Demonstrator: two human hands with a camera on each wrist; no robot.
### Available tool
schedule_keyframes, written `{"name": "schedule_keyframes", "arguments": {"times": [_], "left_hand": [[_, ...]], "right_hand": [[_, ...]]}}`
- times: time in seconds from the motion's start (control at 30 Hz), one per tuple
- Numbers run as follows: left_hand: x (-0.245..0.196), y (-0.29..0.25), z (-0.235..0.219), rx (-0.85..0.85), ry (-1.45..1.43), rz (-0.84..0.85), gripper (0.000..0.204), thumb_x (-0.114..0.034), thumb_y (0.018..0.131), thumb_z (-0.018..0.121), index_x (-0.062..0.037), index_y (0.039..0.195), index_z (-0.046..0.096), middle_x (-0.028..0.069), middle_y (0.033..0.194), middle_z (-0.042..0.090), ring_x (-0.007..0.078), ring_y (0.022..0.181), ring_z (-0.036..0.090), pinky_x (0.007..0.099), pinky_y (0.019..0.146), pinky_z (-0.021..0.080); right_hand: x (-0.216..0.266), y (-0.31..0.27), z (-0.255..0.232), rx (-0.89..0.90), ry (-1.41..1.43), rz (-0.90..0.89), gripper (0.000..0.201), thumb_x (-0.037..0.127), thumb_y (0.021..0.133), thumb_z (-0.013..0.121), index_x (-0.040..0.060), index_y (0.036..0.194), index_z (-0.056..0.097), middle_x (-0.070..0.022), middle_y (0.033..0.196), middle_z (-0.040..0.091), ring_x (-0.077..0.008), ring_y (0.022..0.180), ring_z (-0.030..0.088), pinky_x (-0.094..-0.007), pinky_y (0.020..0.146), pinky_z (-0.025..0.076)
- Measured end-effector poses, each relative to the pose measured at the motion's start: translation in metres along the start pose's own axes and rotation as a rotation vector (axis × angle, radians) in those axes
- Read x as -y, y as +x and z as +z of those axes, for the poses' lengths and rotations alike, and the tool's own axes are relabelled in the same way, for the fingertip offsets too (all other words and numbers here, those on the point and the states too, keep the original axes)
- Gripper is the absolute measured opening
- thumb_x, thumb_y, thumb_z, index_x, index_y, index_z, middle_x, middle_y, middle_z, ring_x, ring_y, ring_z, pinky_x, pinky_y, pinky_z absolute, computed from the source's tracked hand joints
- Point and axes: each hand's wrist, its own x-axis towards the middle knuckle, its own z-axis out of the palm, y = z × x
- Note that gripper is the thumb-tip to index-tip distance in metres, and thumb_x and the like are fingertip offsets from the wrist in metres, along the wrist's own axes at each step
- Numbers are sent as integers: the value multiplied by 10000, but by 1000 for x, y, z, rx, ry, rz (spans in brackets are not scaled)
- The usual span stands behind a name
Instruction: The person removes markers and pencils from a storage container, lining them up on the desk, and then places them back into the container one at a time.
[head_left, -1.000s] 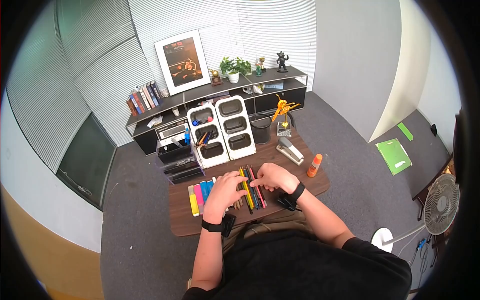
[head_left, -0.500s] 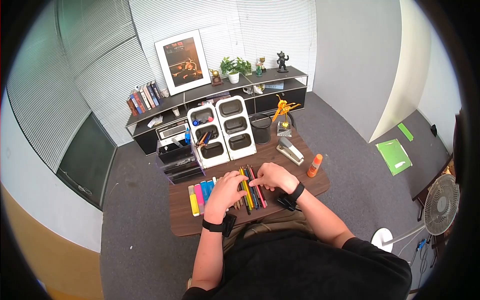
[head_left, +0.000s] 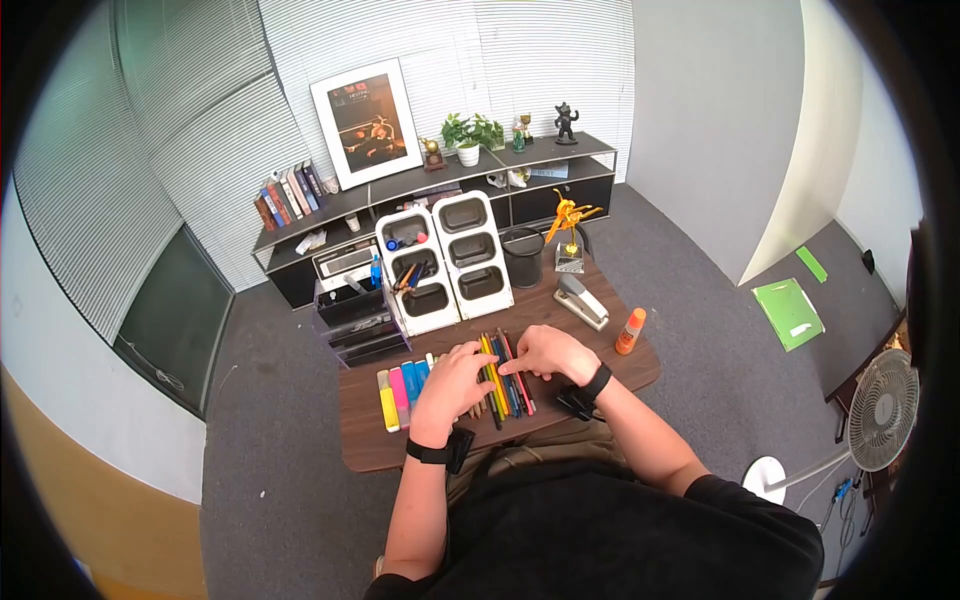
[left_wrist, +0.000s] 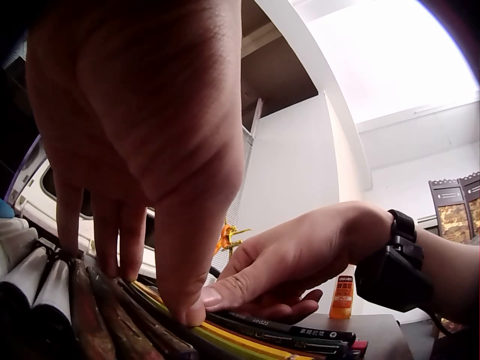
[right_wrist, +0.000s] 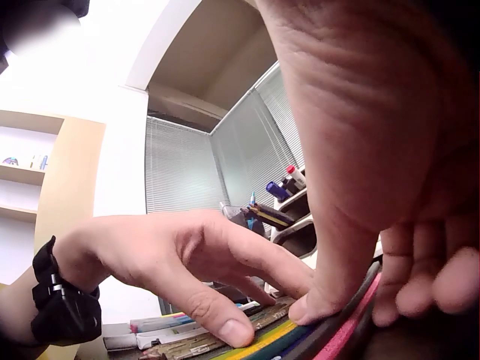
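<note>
A row of pens and pencils lies side by side on the brown table [head_left: 365,450]. The left hand [head_left: 452,388] rests fingertips down on the row, its thumb on the yellow pencil [left_wrist: 247,342]. Beside it the right hand [head_left: 548,356] touches the dark pens with thumb and index finger, near the pink pencil [right_wrist: 352,327]; its other fingers curl loosely. In the left wrist view the two thumb tips meet or nearly meet. Left of the hands lie yellow [head_left: 389,408], pink [head_left: 400,392] and blue markers [head_left: 411,381].
A white organizer [head_left: 432,318] with black bins stands at the back, with a clear drawer unit [head_left: 350,335] on its left. A stapler [head_left: 581,303], an orange glue bottle [head_left: 629,332], a black mesh cup [head_left: 523,262] and an orange figurine [head_left: 567,222] stand to the right.
Both hands stay almost in place over the row. The pens under them have shifted very slightly, and the view has moved a little.
</note>
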Motion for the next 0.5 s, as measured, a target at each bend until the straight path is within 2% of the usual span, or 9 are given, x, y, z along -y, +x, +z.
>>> {"name": "schedule_keyframes", "arguments": {"times": [0.17, 0.23, 0.43, 0.5], "left_hand": [[0, 0, 1, -2, -4, -7, 521, -203, 870, 888, -96, 1367, 775, 200, 1515, 648, 407, 1395, 612, 476, 1184, 495], [0, 0, 1, -1, -6, -8, 518, -203, 871, 887, -96, 1366, 775, 200, 1517, 647, 408, 1393, 613, 477, 1185, 494], [4, 0, 7, -24, 19, 9, 499, -192, 886, 872, -95, 1366, 775, 202, 1512, 646, 412, 1395, 611, 483, 1188, 493], [5, -1, 8, -39, 5, 13, 478, -197, 886, 857, -100, 1349, 791, 199, 1493, 662, 389, 1398, 607, 494, 1180, 491]], "right_hand": [[-1, -1, 2, -24, 5, 5, 582, 554, 876, 890, 13, 713, 749, -79, 587, 678, -213, 510, 684, -379, 550, 545], [3, -4, 3, -82, -60, 7, 595, 573, 866, 895, 25, 692, 742, -69, 563, 660, -222, 520, 695, -382, 559, 556], [2, -2, 5, -110, -157, -1, 618, 612, 849, 896, 40, 675, 735, -59, 554, 656, -228, 538, 709, -384, 579, 576], [0, 1, 6, -113, -176, 2, 621, 618, 849, 893, 39, 682, 741, -57, 552, 655, -227, 536, 708, -381, 576, 575]]}}
